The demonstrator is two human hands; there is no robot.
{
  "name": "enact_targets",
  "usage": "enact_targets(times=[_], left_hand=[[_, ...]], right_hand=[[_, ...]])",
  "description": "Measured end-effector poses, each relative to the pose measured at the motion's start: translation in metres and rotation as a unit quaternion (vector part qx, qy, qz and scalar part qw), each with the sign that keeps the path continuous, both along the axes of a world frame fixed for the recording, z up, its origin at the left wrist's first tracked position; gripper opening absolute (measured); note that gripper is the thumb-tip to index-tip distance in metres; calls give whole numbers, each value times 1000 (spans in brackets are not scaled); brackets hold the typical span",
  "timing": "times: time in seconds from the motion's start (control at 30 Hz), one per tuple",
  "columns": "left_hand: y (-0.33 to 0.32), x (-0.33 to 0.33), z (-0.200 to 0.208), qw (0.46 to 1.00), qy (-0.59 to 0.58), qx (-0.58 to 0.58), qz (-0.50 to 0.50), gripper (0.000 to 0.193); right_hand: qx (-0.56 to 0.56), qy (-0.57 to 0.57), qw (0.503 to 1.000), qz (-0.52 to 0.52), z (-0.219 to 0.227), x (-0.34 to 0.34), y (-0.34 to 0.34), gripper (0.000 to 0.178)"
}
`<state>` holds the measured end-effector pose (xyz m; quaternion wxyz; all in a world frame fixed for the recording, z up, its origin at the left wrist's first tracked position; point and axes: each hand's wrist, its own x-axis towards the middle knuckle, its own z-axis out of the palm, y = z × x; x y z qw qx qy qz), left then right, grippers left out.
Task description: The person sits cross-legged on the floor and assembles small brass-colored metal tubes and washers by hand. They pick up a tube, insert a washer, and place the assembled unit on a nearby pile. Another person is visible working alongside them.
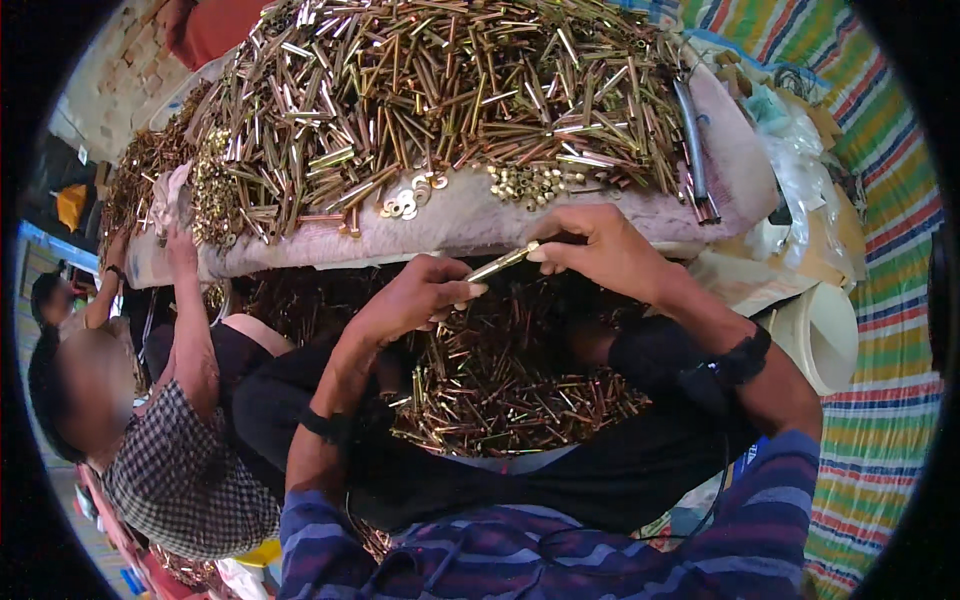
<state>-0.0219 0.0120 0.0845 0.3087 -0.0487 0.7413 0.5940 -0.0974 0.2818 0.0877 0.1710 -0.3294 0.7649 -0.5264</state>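
A brassy metal anchor bolt spans the gap between my two hands, tilted up toward the right. My left hand is closed on its lower end, thumb along the top. At the upper end, the thumb and fingers of my right hand pinch the tip, where a small nut or washer seems to sit, partly hidden. Just beyond my hands, flat washers and a cluster of small brassy nuts lie on the pale padded work surface. Behind them rises a large heap of loose bolts and sleeves.
Below my hands, between my legs, many more bolts are heaped. A person in a checked shirt works close on my left, another person beyond. At right stand a white bucket and clear plastic bags, beside a striped tarp.
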Motion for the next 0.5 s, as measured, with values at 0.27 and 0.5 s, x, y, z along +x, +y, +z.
enact_targets(times=[0.27,0.5], left_hand=[[-1,1,-10,1000,4,-23,-12,23],[-1,2,-6,997,-66,36,-13,22]], right_hand=[[71,21,997,18,3,1,1,18],[50,131,990,30,0,2,3,18]])
